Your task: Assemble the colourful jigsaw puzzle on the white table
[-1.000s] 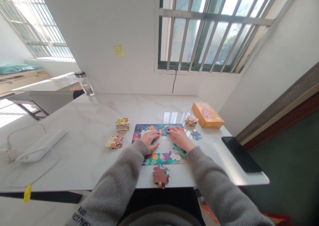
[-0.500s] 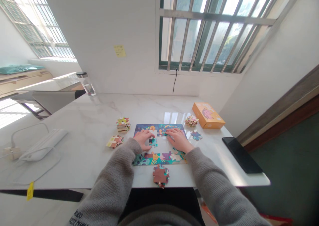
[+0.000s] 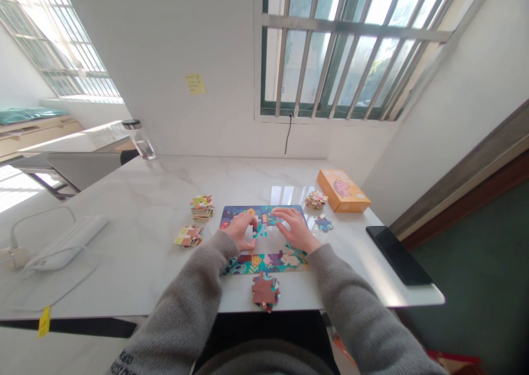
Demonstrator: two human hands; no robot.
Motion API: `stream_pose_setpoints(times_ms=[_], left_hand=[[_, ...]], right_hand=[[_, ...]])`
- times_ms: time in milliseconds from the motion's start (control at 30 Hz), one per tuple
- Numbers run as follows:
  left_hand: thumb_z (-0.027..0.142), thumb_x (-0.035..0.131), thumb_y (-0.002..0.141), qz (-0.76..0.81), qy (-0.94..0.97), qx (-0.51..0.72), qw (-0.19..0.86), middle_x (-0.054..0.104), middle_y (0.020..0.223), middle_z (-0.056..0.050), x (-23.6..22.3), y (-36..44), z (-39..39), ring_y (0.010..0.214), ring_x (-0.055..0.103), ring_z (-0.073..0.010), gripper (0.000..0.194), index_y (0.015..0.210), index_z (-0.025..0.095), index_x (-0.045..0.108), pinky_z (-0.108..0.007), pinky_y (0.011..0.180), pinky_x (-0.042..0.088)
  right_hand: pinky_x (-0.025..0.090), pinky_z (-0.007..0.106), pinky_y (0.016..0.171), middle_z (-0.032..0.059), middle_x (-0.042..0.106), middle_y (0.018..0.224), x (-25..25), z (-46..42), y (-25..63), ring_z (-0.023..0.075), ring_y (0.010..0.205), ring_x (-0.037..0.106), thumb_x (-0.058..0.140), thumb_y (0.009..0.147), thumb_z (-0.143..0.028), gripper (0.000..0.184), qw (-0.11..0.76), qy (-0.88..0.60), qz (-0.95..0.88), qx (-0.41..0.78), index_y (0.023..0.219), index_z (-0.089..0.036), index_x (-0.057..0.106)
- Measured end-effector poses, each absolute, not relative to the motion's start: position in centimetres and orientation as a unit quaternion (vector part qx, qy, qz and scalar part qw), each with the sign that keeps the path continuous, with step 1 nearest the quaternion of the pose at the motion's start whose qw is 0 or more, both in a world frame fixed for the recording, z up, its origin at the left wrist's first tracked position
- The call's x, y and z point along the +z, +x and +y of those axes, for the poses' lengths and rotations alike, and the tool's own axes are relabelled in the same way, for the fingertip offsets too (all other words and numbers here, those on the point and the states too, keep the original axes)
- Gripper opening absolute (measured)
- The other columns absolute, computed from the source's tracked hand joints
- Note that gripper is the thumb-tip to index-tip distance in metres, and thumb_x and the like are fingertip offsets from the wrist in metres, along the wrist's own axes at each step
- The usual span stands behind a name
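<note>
Colourful, partly assembled jigsaw puzzle (image 3: 256, 263)

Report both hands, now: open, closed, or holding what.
Left hand: curled beside a teal cardboard jigsaw piece; grip cannot be told.
Right hand: open, resting on the dark blue jigsaw puzzle.

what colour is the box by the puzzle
The box is orange, pink picture on top, head view.
</note>
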State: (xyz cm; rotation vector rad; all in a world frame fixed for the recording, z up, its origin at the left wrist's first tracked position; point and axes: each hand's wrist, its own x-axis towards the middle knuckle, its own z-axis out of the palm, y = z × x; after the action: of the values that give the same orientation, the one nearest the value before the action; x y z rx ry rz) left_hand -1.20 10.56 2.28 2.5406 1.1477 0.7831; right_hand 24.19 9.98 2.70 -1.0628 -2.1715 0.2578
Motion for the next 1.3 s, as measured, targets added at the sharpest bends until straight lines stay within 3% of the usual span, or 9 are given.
stream_pose_setpoints(times_ms=[167,367,567,633,733,800,1133,1300], left_hand=[[0.012,0.066,0.06,0.375,0.865,0.313,0.112,0.058,0.092,-0.003,2.6,-0.4,10.5,0.091,0.055,-0.024,0.034,0.087,0.022,0.048,-0.038,0.088,0.046],[0.01,0.064,0.058,0.37,0.866,0.314,0.119,0.058,0.091,-0.002,2.8,-0.3,10.3,0.089,0.055,-0.0234,0.035,0.084,0.023,0.045,-0.038,0.088,0.047],[0.011,0.065,0.061,0.351,0.866,0.328,0.141,0.058,0.093,-0.003,2.6,0.0,10.2,0.093,0.057,-0.0232,0.033,0.088,0.023,0.049,-0.039,0.09,0.05],[0.013,0.067,0.064,0.344,0.867,0.332,0.143,0.059,0.1,-0.005,2.3,0.0,10.3,0.1,0.058,-0.0246,0.037,0.097,0.022,0.052,-0.041,0.094,0.05],[0.023,0.072,0.07,0.336,0.875,0.323,0.134,0.055,0.126,-0.014,1.8,-0.1,10.5,0.122,0.053,-0.0309,0.057,0.123,0.019,0.052,-0.05,0.107,0.044],[0.028,0.072,0.075,0.335,0.884,0.298,0.131,0.05,0.139,-0.018,1.4,-0.2,10.8,0.13,0.049,-0.0333,0.064,0.134,0.018,0.049,-0.053,0.112,0.04],[0.027,0.054,0.093,0.32,0.901,0.261,0.131,0.061,0.135,-0.015,0.0,-0.1,11.9,0.129,0.055,-0.028,0.038,0.129,0.017,0.062,-0.047,0.113,0.043],[0.028,0.06,0.09,0.335,0.91,0.216,0.115,0.059,0.136,-0.016,0.0,0.7,12.6,0.127,0.054,-0.0315,0.035,0.122,0.016,0.066,-0.051,0.112,0.043]], right_hand=[[0.041,0.046,0.109,0.0075,0.065,0.126,3.5,8.8,23.0,0.0239,0.122,0.056,0.064,0.091,-0.025,0.028,0.369,-0.331,-0.853,0.163,0.119,-0.024,0.063],[0.047,0.045,0.101,0.0072,0.07,0.113,3.6,8.6,23.0,0.0244,0.111,0.06,0.067,0.089,-0.025,0.024,0.37,-0.33,-0.851,0.171,0.113,-0.024,0.065],[0.048,0.044,0.101,0.0071,0.068,0.118,3.1,8.8,22.9,0.0249,0.115,0.058,0.073,0.086,-0.03,0.031,0.354,-0.309,-0.868,0.158,0.116,-0.025,0.065],[0.048,0.044,0.1,0.0061,0.069,0.116,3.0,9.2,23.4,0.0242,0.113,0.059,0.072,0.088,-0.029,0.033,0.343,-0.314,-0.872,0.154,0.119,-0.026,0.065],[0.045,0.045,0.102,0.0063,0.069,0.119,3.0,10.3,25.6,0.0248,0.113,0.058,0.07,0.089,-0.026,0.036,0.342,-0.364,-0.857,0.13,0.124,-0.026,0.063],[0.044,0.047,0.102,0.0067,0.069,0.117,2.9,11.1,27.7,0.0265,0.111,0.058,0.07,0.088,-0.024,0.029,0.35,-0.42,-0.831,0.097,0.117,-0.025,0.067],[0.041,0.046,0.102,0.0055,0.07,0.121,1.2,11.6,30.6,0.0272,0.109,0.055,0.064,0.091,-0.025,0.024,0.281,-0.48,-0.828,0.071,0.115,-0.026,0.069],[0.04,0.047,0.099,0.0062,0.07,0.123,1.2,11.6,29.8,0.0281,0.11,0.055,0.064,0.091,-0.026,0.023,0.257,-0.494,-0.829,0.058,0.113,-0.027,0.071]])
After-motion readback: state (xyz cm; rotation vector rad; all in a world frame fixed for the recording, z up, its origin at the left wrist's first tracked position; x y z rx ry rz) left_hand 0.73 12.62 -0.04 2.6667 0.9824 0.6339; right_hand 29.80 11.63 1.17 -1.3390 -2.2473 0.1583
